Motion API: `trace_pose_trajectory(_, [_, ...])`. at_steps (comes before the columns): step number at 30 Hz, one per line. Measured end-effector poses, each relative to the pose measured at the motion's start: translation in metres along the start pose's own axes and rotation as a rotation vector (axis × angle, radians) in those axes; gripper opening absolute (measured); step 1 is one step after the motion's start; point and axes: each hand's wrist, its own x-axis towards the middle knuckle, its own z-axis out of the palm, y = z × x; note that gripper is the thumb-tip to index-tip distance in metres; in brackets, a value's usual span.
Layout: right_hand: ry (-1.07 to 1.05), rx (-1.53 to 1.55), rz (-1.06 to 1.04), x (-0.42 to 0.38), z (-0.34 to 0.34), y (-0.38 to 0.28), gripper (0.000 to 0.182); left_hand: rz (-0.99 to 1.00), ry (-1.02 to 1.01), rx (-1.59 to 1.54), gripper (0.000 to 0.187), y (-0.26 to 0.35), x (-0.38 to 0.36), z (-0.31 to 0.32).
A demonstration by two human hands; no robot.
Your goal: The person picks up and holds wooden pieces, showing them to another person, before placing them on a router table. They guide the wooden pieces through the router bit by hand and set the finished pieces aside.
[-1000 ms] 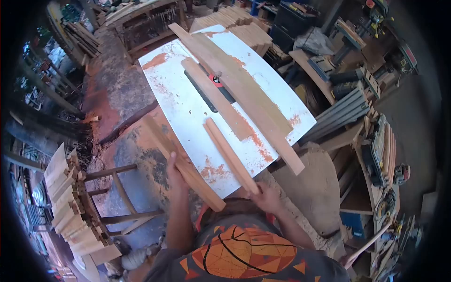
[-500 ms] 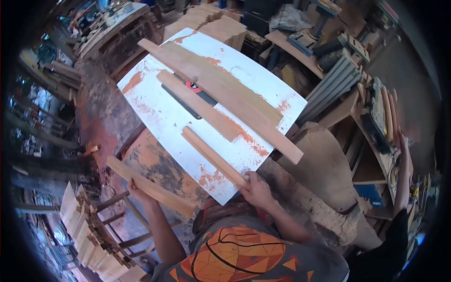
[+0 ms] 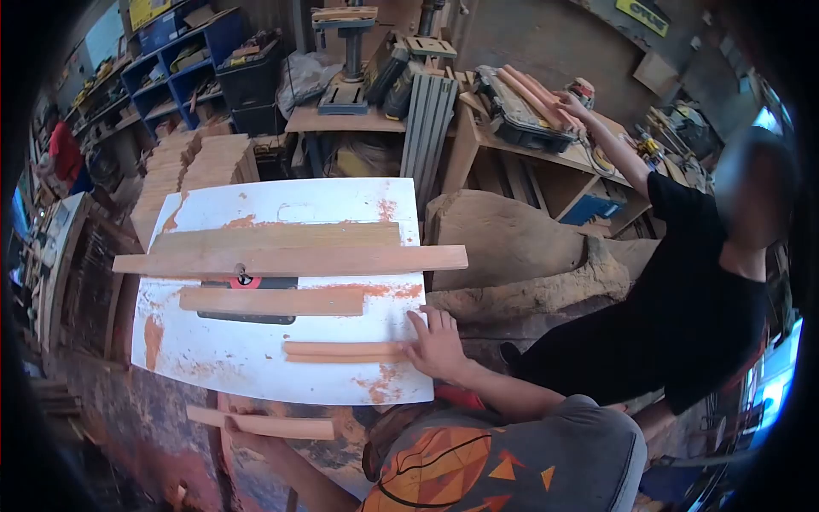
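My left hand (image 3: 245,433) is closed around a short wooden strip (image 3: 290,426), held beyond the near edge of the white tabletop (image 3: 230,375). At the tabletop's right side my right hand (image 3: 439,346) is open, fingers spread, its thumb by the end of a narrow wooden strip (image 3: 341,352) lying flat. Farther in lies a wider short board (image 3: 273,300), over a dark plate with a red-ringed insert (image 3: 246,282). Behind that a long board (image 3: 341,259) spans the tabletop, its right end overhanging. Orange sawdust is scattered about.
A person in black (image 3: 648,299) stands at the right, one hand on wooden strips (image 3: 533,94) atop a case. A large carved wooden slab (image 3: 503,230) adjoins the table's right side. Stacked boards (image 3: 200,162) stand behind the table. Another person in red (image 3: 64,149) is far left.
My view has swung right and up, bringing the person in black into sight. My right hand's fingers have spread off the narrow strip. My left hand still holds its strip.
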Motion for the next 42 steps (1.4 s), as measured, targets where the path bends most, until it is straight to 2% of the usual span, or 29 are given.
trace_pose_trajectory(1, [0.117,-0.015,-0.034,-0.006,0.004,-0.013,0.067,-0.057,-0.062,-0.073,0.027,0.002,0.005,0.012])
trace_pose_trajectory(3, [0.138,-0.023,-0.01,-0.021,0.02,-0.038,0.066,-0.139,-0.162,-0.121,0.029,0.0,0.036,0.006])
trace_pose_trajectory(5, [0.134,-0.027,-0.048,-0.032,0.045,-0.047,0.065,-0.319,-0.41,-0.285,0.035,-0.004,0.057,0.004])
trace_pose_trajectory(6, [0.136,-0.053,-0.047,-0.036,0.05,-0.051,0.065,-0.326,-0.411,-0.28,0.035,-0.007,0.062,0.005])
trace_pose_trajectory(8, [0.156,-0.031,-0.028,-0.038,0.057,-0.053,0.065,-0.482,-0.681,-0.497,0.043,-0.013,0.074,0.014])
trace_pose_trajectory(9, [0.183,-0.021,-0.016,-0.035,0.055,-0.053,0.065,-0.486,-0.686,-0.493,0.043,-0.013,0.073,0.026])
trace_pose_trajectory(11, [0.195,-0.024,-0.012,-0.035,0.059,-0.053,0.064,-0.565,-0.827,-0.62,0.046,-0.016,0.07,0.051])
trace_pose_trajectory(13, [0.251,0.0,-0.02,-0.036,0.064,-0.049,0.063,-0.424,-0.752,-0.51,0.049,-0.023,0.08,0.071])
trace_pose_trajectory(14, [0.275,-0.024,-0.044,-0.034,0.066,-0.046,0.062,-0.721,-1.025,-0.576,0.053,-0.033,0.117,0.058])
trace_pose_trajectory(15, [0.283,-0.025,-0.075,-0.036,0.07,-0.045,0.06,-0.17,-0.629,-0.088,0.056,-0.051,0.143,0.053])
trace_pose_trajectory(16, [0.292,-0.01,-0.081,-0.034,0.057,-0.061,0.056,-0.508,-0.963,-0.555,0.057,-0.034,0.124,0.095])
trace_pose_trajectory(17, [0.312,0.002,-0.089,-0.028,0.036,-0.086,0.053,-0.574,-0.829,-0.668,0.055,-0.023,0.105,0.122])
trace_pose_trajectory(18, [0.26,0.063,-0.14,-0.033,0.029,-0.112,0.053,-0.641,-1.022,-0.783,0.058,-0.021,0.106,0.139])
trace_pose_trajectory(20, [0.063,0.717,-0.217,-0.034,0.001,-0.144,0.048,-0.568,-0.894,-0.795,0.059,-0.015,0.105,0.153])
trace_pose_trajectory(21, [0.161,0.743,-0.462,-0.023,-0.018,-0.169,0.048,-0.563,-0.894,-0.79,0.059,-0.013,0.111,0.157])
trace_pose_trajectory(23, [0.163,0.848,-0.56,-0.03,-0.025,-0.189,0.057,-0.507,-0.899,-0.843,0.06,-0.015,0.106,0.159])
trace_pose_trajectory(29, [-0.061,0.533,-0.612,-0.011,-0.034,-0.211,0.078,-0.513,-0.822,-0.87,0.059,-0.019,0.095,0.148])
trace_pose_trajectory(33, [0.007,0.611,-0.586,-0.014,-0.041,-0.21,0.078,-0.49,-0.774,-0.899,0.058,-0.021,0.09,0.143])
trace_pose_trajectory(35, [-0.076,0.462,-0.572,-0.013,-0.04,-0.211,0.077,-0.484,-0.767,-0.915,0.058,-0.022,0.086,0.141])
trace_pose_trajectory(39, [-0.048,0.519,-0.607,-0.012,-0.052,-0.216,0.079,-0.461,-0.709,-0.927,0.056,-0.022,0.081,0.137])
trace_pose_trajectory(42, [-0.123,0.443,-0.608,-0.011,-0.057,-0.216,0.081,-0.444,-0.655,-0.911,0.054,-0.021,0.08,0.133])
